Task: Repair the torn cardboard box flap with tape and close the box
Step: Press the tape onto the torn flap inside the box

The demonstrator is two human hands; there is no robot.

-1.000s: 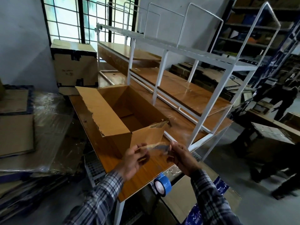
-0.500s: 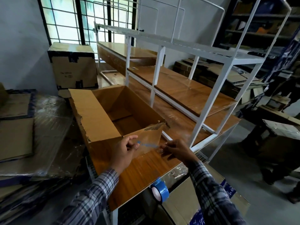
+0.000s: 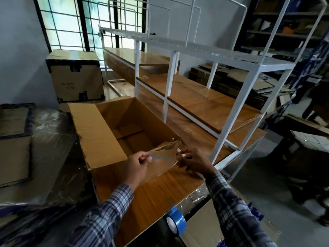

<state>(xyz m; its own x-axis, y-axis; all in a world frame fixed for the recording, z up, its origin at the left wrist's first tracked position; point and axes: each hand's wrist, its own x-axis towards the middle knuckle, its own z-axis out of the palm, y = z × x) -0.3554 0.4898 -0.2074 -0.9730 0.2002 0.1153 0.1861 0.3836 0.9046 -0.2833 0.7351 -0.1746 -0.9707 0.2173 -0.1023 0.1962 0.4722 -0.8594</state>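
Note:
An open brown cardboard box (image 3: 135,122) sits on a wooden table (image 3: 160,193), its long left flap (image 3: 96,134) standing out. The near flap (image 3: 165,152) has a ragged torn top edge. A strip of clear tape (image 3: 162,157) is stretched across that torn flap. My left hand (image 3: 137,166) pinches the strip's left end, which has a blue tip. My right hand (image 3: 194,162) pinches the right end at the flap's right edge. A blue roll of tape (image 3: 176,222) hangs at the table's near edge.
A white metal rack (image 3: 236,107) with wooden shelves stands right of the box. A taped carton (image 3: 75,77) sits behind it by the window. Wrapped cardboard stacks (image 3: 35,148) lie at left. Dark shelving and flattened boxes fill the right side.
Both hands carried the tape strip up from in front of the box to the torn near flap. The strip now lies against the flap.

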